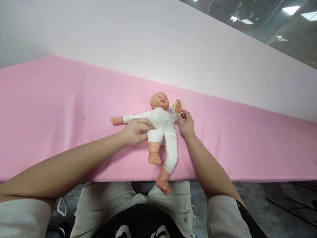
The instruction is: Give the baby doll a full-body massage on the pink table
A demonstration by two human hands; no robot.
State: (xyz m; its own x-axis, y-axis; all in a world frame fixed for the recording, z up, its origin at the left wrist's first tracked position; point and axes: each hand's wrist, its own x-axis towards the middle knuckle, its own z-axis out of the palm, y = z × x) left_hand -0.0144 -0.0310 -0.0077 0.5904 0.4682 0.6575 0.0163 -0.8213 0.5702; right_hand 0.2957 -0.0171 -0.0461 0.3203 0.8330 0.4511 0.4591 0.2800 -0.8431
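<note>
A baby doll (160, 119) with a white cloth body lies on its back, head away from me. Its bare foot hangs past the near table edge, while the other leg is bent or shortened. My left hand (138, 130) is at the doll's hip, thumb and fingers closed on the white cloth at the top of the leg. My right hand (186, 124) grips the doll's raised forearm below its plastic hand (178, 106). Between that arm and the head shows a small item with a green end and a printed white label (172, 110); its kind is unclear, partly hidden by the arm.
The pink-covered table (81, 99) stretches to both sides. Behind it stands a white wall or panel (138, 39), with glass (247, 19) reflecting lights at upper right. My lap (106, 201) is under the near edge; dark metal bars (289, 210) stand at lower right.
</note>
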